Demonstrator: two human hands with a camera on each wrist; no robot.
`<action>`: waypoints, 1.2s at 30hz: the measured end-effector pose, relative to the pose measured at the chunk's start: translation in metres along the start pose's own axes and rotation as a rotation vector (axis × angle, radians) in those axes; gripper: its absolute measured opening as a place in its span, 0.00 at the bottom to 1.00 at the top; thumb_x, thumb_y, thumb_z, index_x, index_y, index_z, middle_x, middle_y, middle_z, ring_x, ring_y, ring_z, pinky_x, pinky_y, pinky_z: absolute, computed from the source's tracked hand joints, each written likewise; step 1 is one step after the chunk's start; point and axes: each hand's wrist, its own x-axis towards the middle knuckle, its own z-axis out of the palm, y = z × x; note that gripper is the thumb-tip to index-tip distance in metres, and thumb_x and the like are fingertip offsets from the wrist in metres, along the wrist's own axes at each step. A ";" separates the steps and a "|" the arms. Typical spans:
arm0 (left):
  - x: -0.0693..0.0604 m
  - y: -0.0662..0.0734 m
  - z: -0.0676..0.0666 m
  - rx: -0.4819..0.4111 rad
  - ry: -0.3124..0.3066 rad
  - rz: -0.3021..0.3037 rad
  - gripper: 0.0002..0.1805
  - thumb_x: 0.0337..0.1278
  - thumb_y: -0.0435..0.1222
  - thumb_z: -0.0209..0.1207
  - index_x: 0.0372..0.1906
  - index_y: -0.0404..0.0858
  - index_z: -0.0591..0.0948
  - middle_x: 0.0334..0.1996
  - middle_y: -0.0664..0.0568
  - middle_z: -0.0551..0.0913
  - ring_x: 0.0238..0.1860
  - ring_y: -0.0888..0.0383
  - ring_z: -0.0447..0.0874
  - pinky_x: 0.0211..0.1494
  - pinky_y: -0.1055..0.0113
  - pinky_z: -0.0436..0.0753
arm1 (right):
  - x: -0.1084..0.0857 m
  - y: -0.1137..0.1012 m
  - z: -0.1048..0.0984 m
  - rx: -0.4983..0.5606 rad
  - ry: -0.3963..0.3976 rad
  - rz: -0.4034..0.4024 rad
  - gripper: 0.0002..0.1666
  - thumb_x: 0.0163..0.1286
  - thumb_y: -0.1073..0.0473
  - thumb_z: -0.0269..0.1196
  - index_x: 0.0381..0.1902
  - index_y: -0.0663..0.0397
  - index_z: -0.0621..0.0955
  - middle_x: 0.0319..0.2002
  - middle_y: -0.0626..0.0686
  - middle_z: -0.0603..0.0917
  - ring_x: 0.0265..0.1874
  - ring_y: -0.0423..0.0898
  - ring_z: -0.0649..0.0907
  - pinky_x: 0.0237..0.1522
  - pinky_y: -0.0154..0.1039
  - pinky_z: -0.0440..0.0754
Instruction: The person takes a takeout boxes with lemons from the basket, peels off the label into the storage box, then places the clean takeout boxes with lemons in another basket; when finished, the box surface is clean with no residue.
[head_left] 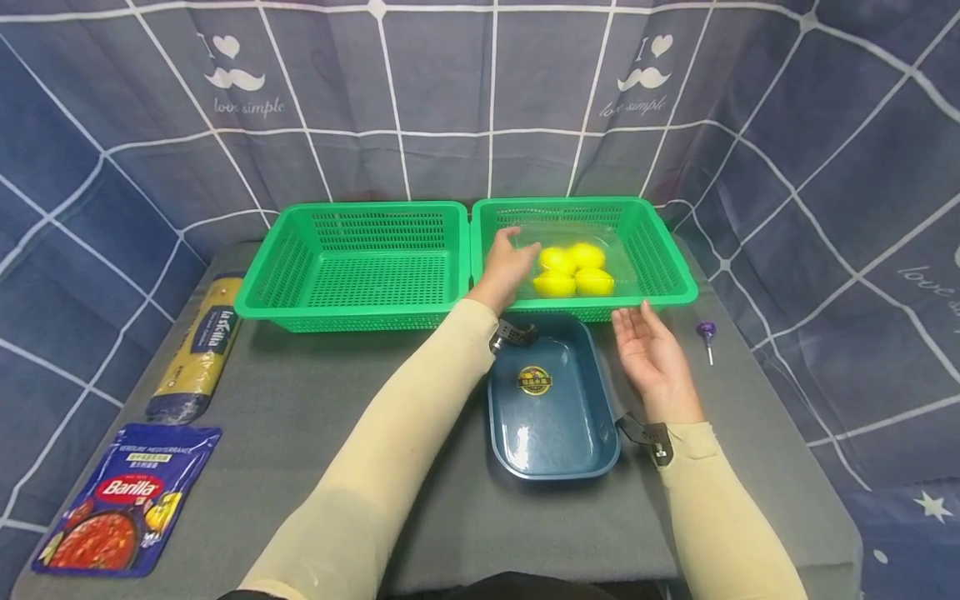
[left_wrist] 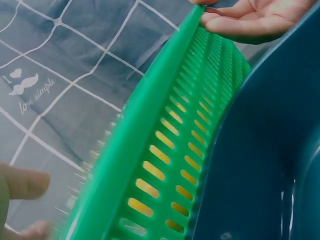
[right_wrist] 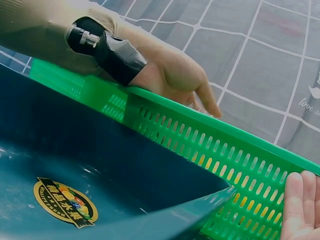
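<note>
In the head view my left hand [head_left: 507, 265] reaches over the left end of the right green basket [head_left: 670, 265]. Its thumb and fingers are spread apart at the near-left side of a clear plastic box [head_left: 626, 265]; whether they touch it I cannot tell. Several yellow lemons [head_left: 575, 271] sit grouped in that box, inside the basket. My right hand [head_left: 651, 357] is palm up with straight fingers, its fingertips against the basket's front wall. In the right wrist view, those fingers [right_wrist: 295, 205] rest just below the rim. Between my forearms stands a dark blue tray [head_left: 558, 425] with a round gold sticker.
Left of the lemon basket stands a second green basket [head_left: 378, 279] holding nothing. A yellow pasta pack [head_left: 198, 346] and a blue Barilla sauce pouch [head_left: 123, 500] lie at the table's left. A small purple-headed tool [head_left: 707, 333] lies on the right.
</note>
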 end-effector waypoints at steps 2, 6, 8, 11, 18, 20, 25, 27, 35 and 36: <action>0.000 0.000 0.000 -0.010 -0.018 -0.044 0.34 0.78 0.44 0.60 0.80 0.42 0.63 0.78 0.44 0.64 0.73 0.47 0.66 0.72 0.48 0.71 | 0.001 0.000 0.000 0.002 0.005 0.000 0.15 0.70 0.73 0.68 0.48 0.57 0.76 0.44 0.59 0.80 0.44 0.53 0.83 0.64 0.44 0.79; 0.001 0.001 -0.001 -0.048 -0.023 -0.096 0.36 0.77 0.48 0.60 0.81 0.41 0.62 0.78 0.46 0.63 0.76 0.45 0.62 0.76 0.43 0.65 | 0.001 0.000 0.001 0.000 0.002 0.003 0.14 0.70 0.73 0.68 0.47 0.58 0.76 0.43 0.59 0.80 0.43 0.53 0.83 0.64 0.44 0.79; 0.001 0.001 -0.001 -0.044 -0.016 -0.096 0.37 0.77 0.49 0.60 0.81 0.42 0.62 0.78 0.46 0.63 0.76 0.45 0.63 0.75 0.44 0.66 | 0.002 0.000 0.001 -0.003 0.000 0.005 0.14 0.70 0.73 0.68 0.47 0.58 0.76 0.43 0.59 0.80 0.43 0.53 0.83 0.64 0.44 0.79; 0.000 0.001 -0.001 -0.023 0.002 -0.051 0.36 0.76 0.48 0.60 0.80 0.42 0.63 0.78 0.46 0.64 0.75 0.46 0.64 0.74 0.46 0.68 | 0.002 -0.001 0.000 -0.005 -0.002 0.007 0.13 0.71 0.73 0.68 0.47 0.58 0.77 0.44 0.58 0.80 0.44 0.53 0.83 0.65 0.43 0.78; -0.016 0.014 -0.008 0.022 0.010 0.100 0.35 0.74 0.44 0.62 0.78 0.40 0.66 0.77 0.45 0.66 0.69 0.48 0.70 0.70 0.52 0.73 | 0.002 -0.004 -0.001 -0.005 -0.013 0.013 0.10 0.71 0.72 0.67 0.46 0.60 0.79 0.43 0.59 0.80 0.44 0.53 0.83 0.65 0.43 0.78; -0.023 0.020 -0.016 0.060 -0.012 0.146 0.34 0.73 0.43 0.63 0.78 0.40 0.67 0.76 0.46 0.67 0.69 0.51 0.70 0.70 0.54 0.73 | 0.002 -0.004 -0.001 -0.003 -0.017 0.014 0.09 0.71 0.72 0.68 0.45 0.61 0.79 0.42 0.59 0.81 0.43 0.54 0.83 0.64 0.43 0.79; -0.043 0.028 -0.048 0.241 -0.074 0.278 0.33 0.75 0.44 0.62 0.79 0.45 0.68 0.72 0.48 0.72 0.29 0.54 0.74 0.43 0.56 0.80 | 0.002 -0.004 0.001 -0.012 -0.016 0.022 0.08 0.72 0.72 0.67 0.44 0.61 0.79 0.41 0.60 0.81 0.42 0.54 0.83 0.64 0.44 0.79; -0.049 0.027 -0.066 0.303 -0.101 0.344 0.32 0.75 0.44 0.62 0.78 0.46 0.69 0.73 0.49 0.71 0.23 0.55 0.69 0.42 0.56 0.78 | 0.000 -0.005 0.002 -0.024 -0.007 0.015 0.09 0.73 0.72 0.66 0.46 0.61 0.77 0.43 0.59 0.80 0.44 0.54 0.83 0.66 0.44 0.78; -0.067 0.008 -0.147 0.475 -0.139 0.546 0.31 0.74 0.44 0.63 0.76 0.41 0.73 0.81 0.55 0.60 0.51 0.51 0.79 0.67 0.50 0.71 | -0.022 -0.011 0.011 -0.218 0.102 -0.101 0.07 0.76 0.67 0.65 0.43 0.62 0.76 0.47 0.57 0.76 0.49 0.52 0.80 0.64 0.45 0.79; -0.069 0.005 -0.158 0.503 -0.133 0.557 0.31 0.74 0.44 0.63 0.76 0.40 0.73 0.81 0.54 0.60 0.52 0.47 0.80 0.68 0.48 0.70 | -0.026 -0.011 0.012 -0.259 0.105 -0.134 0.06 0.77 0.67 0.65 0.41 0.62 0.77 0.44 0.57 0.78 0.46 0.52 0.81 0.61 0.45 0.81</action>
